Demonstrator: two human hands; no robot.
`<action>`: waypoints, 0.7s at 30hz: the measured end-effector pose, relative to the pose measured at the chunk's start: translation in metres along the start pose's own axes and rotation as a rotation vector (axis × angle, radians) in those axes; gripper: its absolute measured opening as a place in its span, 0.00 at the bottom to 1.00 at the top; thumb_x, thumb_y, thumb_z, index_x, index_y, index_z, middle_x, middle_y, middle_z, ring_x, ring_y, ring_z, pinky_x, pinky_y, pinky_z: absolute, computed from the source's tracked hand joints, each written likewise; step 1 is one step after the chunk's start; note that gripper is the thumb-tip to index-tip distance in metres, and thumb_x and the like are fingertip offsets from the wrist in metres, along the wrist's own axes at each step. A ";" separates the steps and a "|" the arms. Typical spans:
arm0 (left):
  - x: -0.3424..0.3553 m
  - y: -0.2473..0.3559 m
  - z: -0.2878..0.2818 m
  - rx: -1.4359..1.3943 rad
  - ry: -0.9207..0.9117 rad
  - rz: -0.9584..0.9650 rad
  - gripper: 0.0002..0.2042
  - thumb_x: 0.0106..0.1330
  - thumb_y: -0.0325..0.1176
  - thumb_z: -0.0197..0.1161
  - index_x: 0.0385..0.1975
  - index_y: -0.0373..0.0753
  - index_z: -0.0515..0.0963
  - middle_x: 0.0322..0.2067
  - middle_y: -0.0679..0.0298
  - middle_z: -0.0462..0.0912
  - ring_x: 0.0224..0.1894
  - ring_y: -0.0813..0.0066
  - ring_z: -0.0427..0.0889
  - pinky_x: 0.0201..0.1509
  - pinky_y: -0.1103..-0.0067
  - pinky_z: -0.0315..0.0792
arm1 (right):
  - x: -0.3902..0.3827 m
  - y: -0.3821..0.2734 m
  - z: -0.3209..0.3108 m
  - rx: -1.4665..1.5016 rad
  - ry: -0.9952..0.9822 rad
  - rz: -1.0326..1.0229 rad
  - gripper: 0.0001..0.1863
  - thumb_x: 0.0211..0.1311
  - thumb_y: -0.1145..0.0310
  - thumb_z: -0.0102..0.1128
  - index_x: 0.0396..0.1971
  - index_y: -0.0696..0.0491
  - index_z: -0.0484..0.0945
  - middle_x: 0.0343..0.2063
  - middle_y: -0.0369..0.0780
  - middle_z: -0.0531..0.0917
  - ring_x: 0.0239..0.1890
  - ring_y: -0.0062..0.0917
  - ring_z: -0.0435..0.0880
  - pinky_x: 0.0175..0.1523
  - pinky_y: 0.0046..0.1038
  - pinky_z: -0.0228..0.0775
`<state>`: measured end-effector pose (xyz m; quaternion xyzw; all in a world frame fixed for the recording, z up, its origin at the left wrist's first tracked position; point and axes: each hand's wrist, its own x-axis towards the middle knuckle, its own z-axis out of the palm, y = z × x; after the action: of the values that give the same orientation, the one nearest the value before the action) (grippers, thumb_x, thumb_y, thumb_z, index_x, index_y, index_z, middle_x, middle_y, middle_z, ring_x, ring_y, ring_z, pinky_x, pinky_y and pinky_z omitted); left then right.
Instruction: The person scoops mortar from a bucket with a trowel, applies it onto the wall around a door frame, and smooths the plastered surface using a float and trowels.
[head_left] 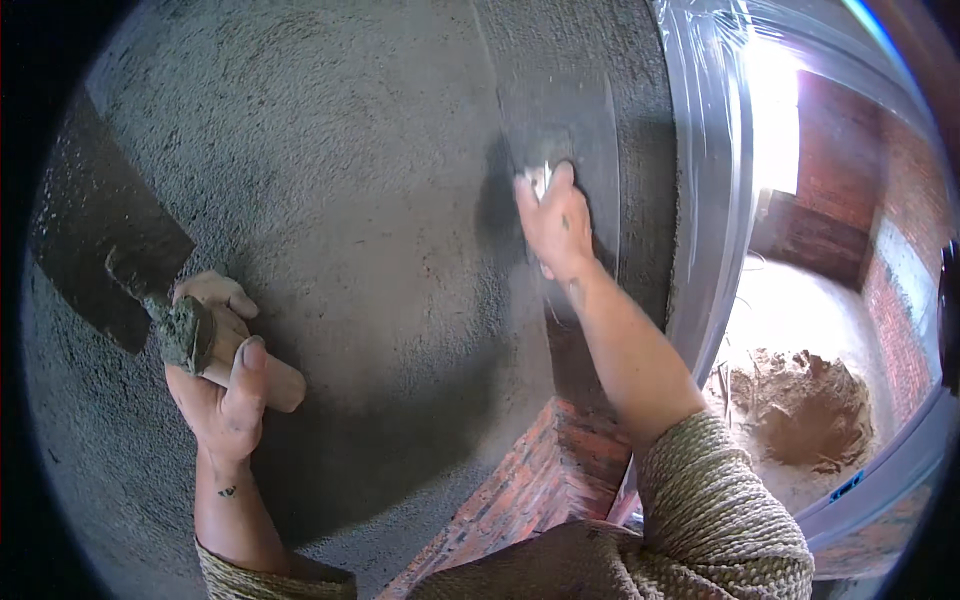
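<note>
In my left hand [215, 390] is a trowel, its thick pale wooden handle [270, 380] gripped between fingers and thumb. Its broad dark blade [110, 225] extends up and to the left, and wet grey mortar [182, 330] clings around the neck. My right hand [560, 225], a little blurred, is closed on the light handle of a rectangular plastering trowel [565, 110]. That trowel's long flat blade lies against the grey plastered wall [360, 200], near the wall's right edge. The plaster looks smoother beside the blade and rougher toward the left.
Bare red brickwork [520, 470] shows below the plaster. To the right stands a window or door frame [715, 150] wrapped in clear plastic. Beyond it are a heap of brown sand [810, 405] on the floor and a brick wall [915, 300].
</note>
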<state>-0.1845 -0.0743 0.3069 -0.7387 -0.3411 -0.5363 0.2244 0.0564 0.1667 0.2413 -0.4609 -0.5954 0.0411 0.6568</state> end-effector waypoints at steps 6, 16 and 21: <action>0.000 -0.003 0.002 -0.033 0.016 0.006 0.10 0.49 0.37 0.59 0.24 0.39 0.70 0.31 0.58 0.73 0.38 0.65 0.67 0.45 0.71 0.60 | -0.083 0.072 0.023 -0.112 0.103 -0.070 0.25 0.58 0.60 0.59 0.42 0.65 0.62 0.17 0.50 0.78 0.16 0.46 0.77 0.21 0.40 0.68; -0.001 -0.004 -0.001 -0.044 0.027 -0.024 0.15 0.50 0.39 0.60 0.32 0.35 0.73 0.33 0.58 0.72 0.37 0.65 0.67 0.45 0.72 0.60 | -0.263 0.195 0.016 -0.095 -0.197 0.180 0.21 0.58 0.62 0.59 0.43 0.60 0.64 0.19 0.45 0.78 0.17 0.41 0.76 0.22 0.39 0.65; -0.002 -0.002 -0.002 -0.010 -0.004 -0.054 0.15 0.50 0.39 0.59 0.32 0.35 0.73 0.34 0.58 0.72 0.38 0.66 0.67 0.45 0.72 0.60 | -0.220 0.154 -0.015 0.051 -0.269 0.125 0.19 0.58 0.65 0.58 0.44 0.60 0.65 0.19 0.41 0.79 0.16 0.34 0.76 0.21 0.34 0.65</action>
<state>-0.1876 -0.0748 0.3052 -0.7315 -0.3587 -0.5422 0.2056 0.0814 0.1141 -0.0211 -0.4705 -0.6471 0.1582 0.5786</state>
